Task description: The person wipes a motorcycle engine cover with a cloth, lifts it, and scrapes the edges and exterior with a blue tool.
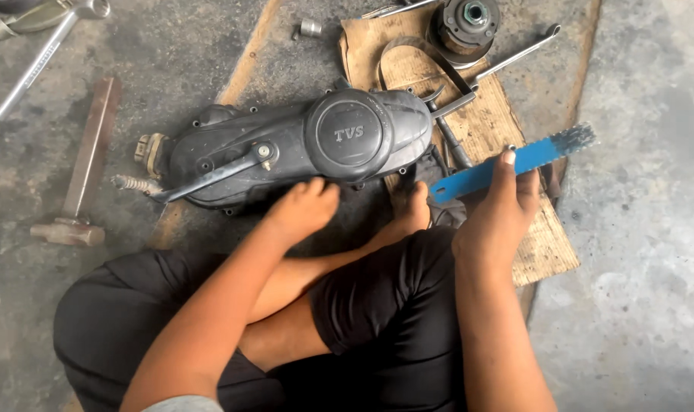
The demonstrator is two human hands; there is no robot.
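Concrete floor [637,305], grey, rough and stained, carries everything on view. I sit on it cross-legged in black trousers.

Engine cover [286,149]: dark cast casing, elongated, with rounded ends and small bolt lugs along the rim. It lies on the floor just ahead of my knees, its right end over the cardboard. A raised circular badge [350,135] sits toward the right end, black with pale raised lettering. A slim dark lever [210,177] runs diagonally across the face from a bright central pivot.

Left hand [305,210]: it rests on the lower edge of the cover, fingers [316,191] curled loosely against the casing, gripping nothing that I can tell.

Right hand [503,214]: its fingers are closed around a flat blue strip [507,164], long, thin and straight, the paint worn to grey at the far end. The strip is held above the cardboard, just right of the cover.

Cardboard sheet [492,122]: brown, corrugated, frayed and oil-marked.

Surroundings: a round metal clutch assembly [463,27] stands at the top of the cardboard, with a slim steel rod [515,55] beside it. A hammer [84,164] with a rusty head and a flat handle lies to the left, well apart. A chromed wrench [38,61] lies at the top left.
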